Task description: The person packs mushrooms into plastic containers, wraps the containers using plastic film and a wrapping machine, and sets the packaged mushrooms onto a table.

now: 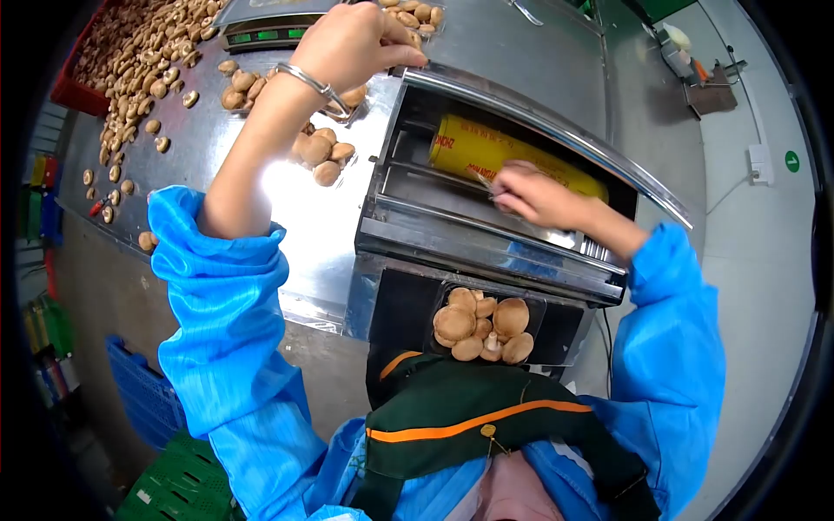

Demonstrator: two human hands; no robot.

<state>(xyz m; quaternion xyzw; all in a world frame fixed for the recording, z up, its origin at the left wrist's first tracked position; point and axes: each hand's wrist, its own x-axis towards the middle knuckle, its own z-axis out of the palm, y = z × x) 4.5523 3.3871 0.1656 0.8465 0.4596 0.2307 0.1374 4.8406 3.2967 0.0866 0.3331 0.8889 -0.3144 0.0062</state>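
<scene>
A yellow roll of film with red lettering lies inside the metal wrapping machine. Over the roll's front side is my right hand, its fingers pinched on something thin that I cannot make out. My left hand is at the upper left corner of the machine, near the end of its curved metal cover, with fingers bent together; what they hold, if anything, is hidden. A clear tray of mushrooms rests on the dark plate in front of the machine, close to my body.
Loose mushrooms are heaped at the upper left by a red crate. A scale and further mushroom packs stand left of the machine. Blue and green crates are on the floor at lower left.
</scene>
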